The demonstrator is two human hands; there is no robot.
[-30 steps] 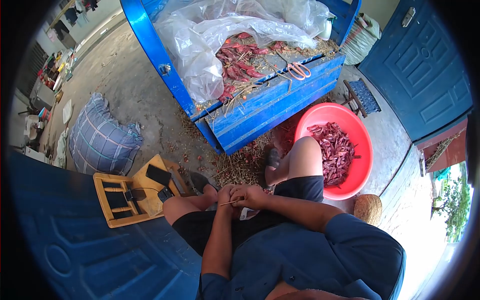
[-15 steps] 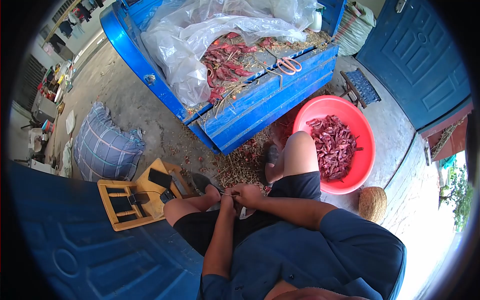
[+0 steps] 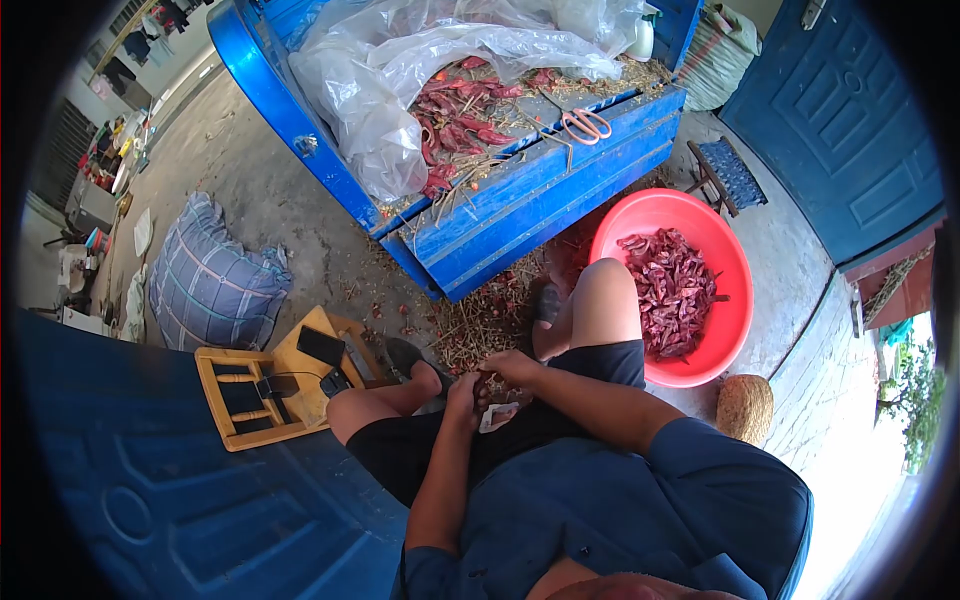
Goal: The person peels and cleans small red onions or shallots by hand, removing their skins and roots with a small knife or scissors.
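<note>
My left hand (image 3: 461,400) and my right hand (image 3: 509,368) meet above my lap, their fingers curled in towards each other. Whatever small thing they may hold between them is too small and hidden to name. Just below the fingers, a small whitish packet-like item (image 3: 497,417) shows against my dark shorts. To the right of my knee stands a pink-red basin (image 3: 735,300) holding dried red chillies (image 3: 668,290). Under and beyond my hands, dry stalks and bits of chilli (image 3: 475,325) litter the floor.
Ahead is a blue truck bed (image 3: 540,215) with chillies, plastic sheeting (image 3: 360,120) and pink-handled scissors (image 3: 586,126). A wooden chair (image 3: 225,440) carrying a phone (image 3: 320,346) and a plaid sack (image 3: 215,285) are left. A folding stool (image 3: 730,172) and woven basket (image 3: 745,408) are right.
My right hand has moved slightly up and to the right, and the whitish item on my lap shows more. The whole view has shifted a little.
</note>
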